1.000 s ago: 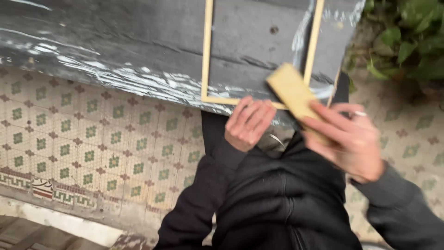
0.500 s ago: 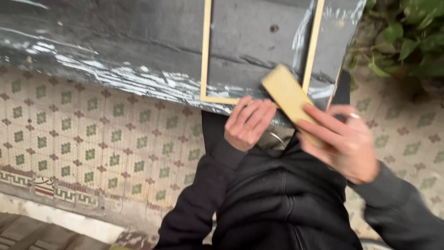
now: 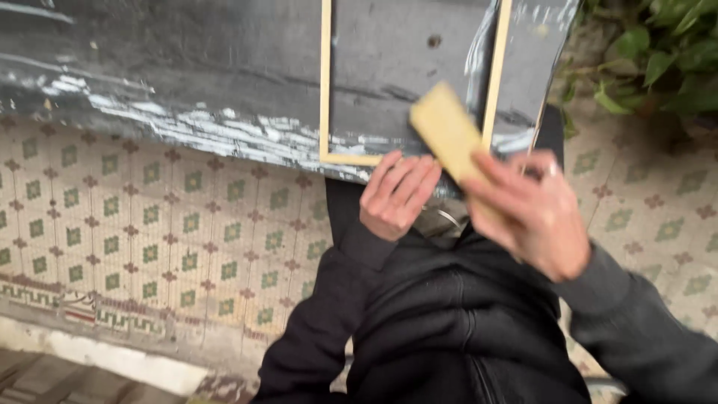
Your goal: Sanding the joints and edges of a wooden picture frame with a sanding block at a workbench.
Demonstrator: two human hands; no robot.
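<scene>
Fingers [image 3: 516,187] of the right hand [image 3: 538,221] are clamped around the lower end of a pale yellow block [image 3: 449,135], a flat rectangular pad that could be a sanding block, though the blur leaves its surface unclear. Compared with half a second ago and a second ago, the block has slid a little leftward and up along the dark board [image 3: 187,82], so its upper end now lies inside the thin wooden frame [image 3: 326,82], near that frame's right rail and above its bottom rail; this reads as a rubbing stroke in progress across the frame's near right corner. The left hand [image 3: 396,198] has hardly shifted: its fingers are curled together and pressed against the board's near edge just under the frame's bottom rail, apparently steadying it. That board is dark grey, scuffed with whitish streaks along its near edge, and rests across the person's lap over a black jacket [image 3: 449,322]. Below and to the left lies a floor of cream tiles [image 3: 134,224] patterned with green squares, with a bordered strip lower down. Green leaves [image 3: 658,60] fill the upper right corner.
</scene>
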